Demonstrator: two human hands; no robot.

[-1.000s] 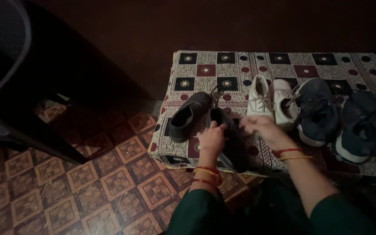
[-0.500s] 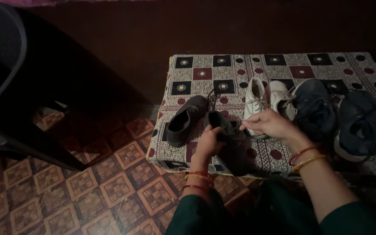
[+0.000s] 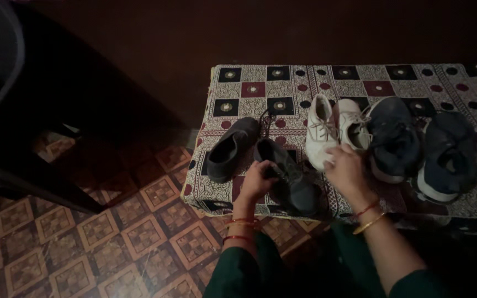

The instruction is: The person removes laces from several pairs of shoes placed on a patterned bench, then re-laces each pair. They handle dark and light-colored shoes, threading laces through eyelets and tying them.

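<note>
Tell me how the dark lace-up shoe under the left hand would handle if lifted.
The dark shoe looks stiff-soled, so probably keeps its shape. Its loose laces would likely dangle. The left hand grips its collar, suggesting it's light.

I see my two arms reach forward from the bottom of the view. Both are in dark green sleeves, and the wrists are bare. My left hand sits low in the middle, its back turned up to me. Its fingers are curled in and bent down. Red and gold bangles ring that wrist. My right hand is a bit further out and to the side, palm down, fingers spread loosely forward. A thin red bangle and a gold one sit on that wrist. The two hands are apart.
</note>
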